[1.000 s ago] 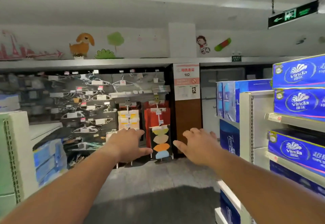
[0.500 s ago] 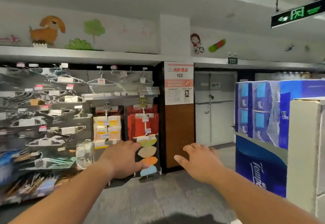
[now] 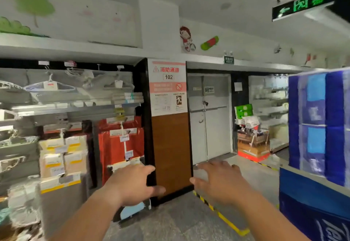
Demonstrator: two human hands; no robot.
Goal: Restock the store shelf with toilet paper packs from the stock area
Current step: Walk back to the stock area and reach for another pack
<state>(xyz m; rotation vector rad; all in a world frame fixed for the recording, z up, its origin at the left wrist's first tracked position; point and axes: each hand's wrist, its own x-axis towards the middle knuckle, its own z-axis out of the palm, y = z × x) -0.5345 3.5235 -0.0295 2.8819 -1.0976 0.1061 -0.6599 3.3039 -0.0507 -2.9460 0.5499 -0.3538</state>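
Holding both arms out ahead, we carry nothing: our left hand (image 3: 132, 185) and right hand (image 3: 220, 181) float side by side, palms down, fingers loosely spread and relaxed, probably kept free for the next load. The toilet paper packs (image 3: 318, 127) stand stacked in blue wrap on a low display at our right, near but untouched. Ahead lie the brown pillar (image 3: 171, 151) and grey double door (image 3: 210, 115), so we judge ourselves between loads.

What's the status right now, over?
Left hand and right hand open, empty. Blue toilet paper packs stacked at right, untouched. Nothing in the way.
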